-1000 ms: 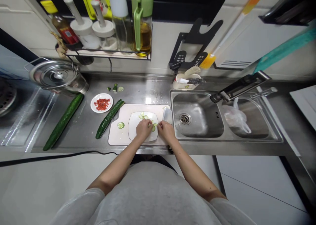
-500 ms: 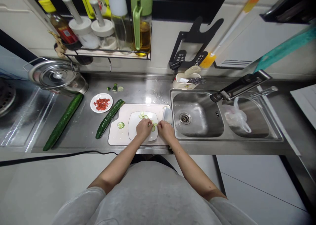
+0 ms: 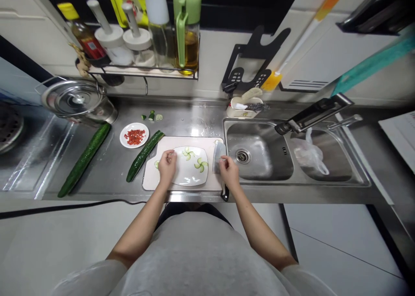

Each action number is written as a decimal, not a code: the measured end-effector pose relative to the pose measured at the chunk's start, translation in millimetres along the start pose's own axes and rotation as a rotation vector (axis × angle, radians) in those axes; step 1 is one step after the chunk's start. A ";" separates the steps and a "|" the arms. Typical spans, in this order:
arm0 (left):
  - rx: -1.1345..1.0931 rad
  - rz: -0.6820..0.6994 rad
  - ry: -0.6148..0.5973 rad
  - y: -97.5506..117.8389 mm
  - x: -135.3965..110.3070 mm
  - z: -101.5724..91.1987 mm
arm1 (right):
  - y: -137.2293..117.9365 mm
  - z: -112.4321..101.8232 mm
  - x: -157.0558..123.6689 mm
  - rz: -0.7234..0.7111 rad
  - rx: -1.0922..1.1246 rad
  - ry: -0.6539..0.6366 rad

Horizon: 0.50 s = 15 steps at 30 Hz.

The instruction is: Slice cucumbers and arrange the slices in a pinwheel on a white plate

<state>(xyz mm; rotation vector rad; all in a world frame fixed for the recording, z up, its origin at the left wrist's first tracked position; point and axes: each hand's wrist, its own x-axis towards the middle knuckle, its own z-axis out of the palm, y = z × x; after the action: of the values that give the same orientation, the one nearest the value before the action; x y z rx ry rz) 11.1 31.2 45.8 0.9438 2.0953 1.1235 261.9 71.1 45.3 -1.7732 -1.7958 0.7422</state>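
Observation:
A white plate [image 3: 184,175] lies on a pale cutting board [image 3: 151,181]. Thin cucumber slices form two pinwheel shapes on it, one cucumber pinwheel [image 3: 188,153] near the back and another cucumber pinwheel [image 3: 201,164] at the right. My left hand [image 3: 167,168] hovers over the plate's left edge, fingers curled; anything in them is hidden. Beside it, a cucumber slice [image 3: 157,164] on the board is partly covered. My right hand [image 3: 230,172] is above the cleaver [image 3: 219,151] at the board's right end, fingertips drawn together, their contents unclear.
Left of the board lie a cut cucumber [image 3: 144,156] and a longer cucumber [image 3: 84,159]. A small dish [image 3: 125,143] holds chopped red pieces. Cucumber ends [image 3: 151,115] rest behind. A double sink [image 3: 259,180] adjoins on the right; a bottle rack [image 3: 142,73] hangs above.
My hands have parted, the left moving left and the right moving right, off the slices on the plate. The cucumber pinwheels now show uncovered.

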 end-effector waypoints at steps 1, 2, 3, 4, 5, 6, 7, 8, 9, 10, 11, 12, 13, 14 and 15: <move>-0.031 0.005 0.059 -6.4 2.4 -10.5 | 3.0 -2.9 -1.0 0.015 0.026 0.037; -0.052 0.014 0.103 -12.9 4.4 -20.6 | 5.9 -5.6 -2.1 0.031 0.048 0.069; -0.072 0.021 0.139 -19.5 6.0 -30.2 | 8.4 -8.0 -3.1 0.045 0.064 0.097; -0.079 0.025 0.171 -25.9 7.1 -38.9 | 10.9 -10.0 -4.0 0.059 0.077 0.119; -0.073 0.026 0.197 -32.0 7.7 -46.7 | 13.1 -11.6 -4.7 0.070 0.090 0.136; -0.062 0.022 0.218 -37.8 7.9 -53.3 | 15.2 -12.7 -5.3 0.080 0.102 0.151; -0.045 0.015 0.235 -43.2 7.7 -58.8 | 17.2 -13.4 -5.6 0.087 0.114 0.166; -0.026 0.006 0.246 -48.1 7.1 -63.3 | 18.8 -13.8 -5.8 0.090 0.125 0.177; -0.007 -0.003 0.254 -52.6 6.2 -66.7 | 20.2 -13.9 -5.9 0.089 0.135 0.187; 0.010 -0.010 0.260 -56.5 5.1 -69.3 | 21.1 -13.9 -5.9 0.086 0.144 0.194; 0.026 -0.016 0.263 -59.7 3.8 -71.2 | 21.6 -13.8 -5.9 0.082 0.152 0.200; 0.040 -0.018 0.264 -62.3 2.5 -72.5 | 21.7 -13.7 -6.0 0.078 0.160 0.203; 0.053 -0.020 0.263 -64.3 1.1 -73.3 | 21.6 -13.5 -6.3 0.074 0.166 0.204; 0.064 -0.021 0.257 -65.7 -0.3 -73.8 | 21.3 -13.2 -6.7 0.074 0.172 0.205; 0.074 -0.021 0.251 -66.5 -1.6 -73.9 | 21.0 -12.9 -7.3 0.075 0.176 0.206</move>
<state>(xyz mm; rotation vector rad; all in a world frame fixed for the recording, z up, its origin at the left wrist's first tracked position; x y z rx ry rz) -64.1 -30.2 24.1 0.8484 2.3555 1.2138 286.2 64.2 40.3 -1.7395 -1.4909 0.6955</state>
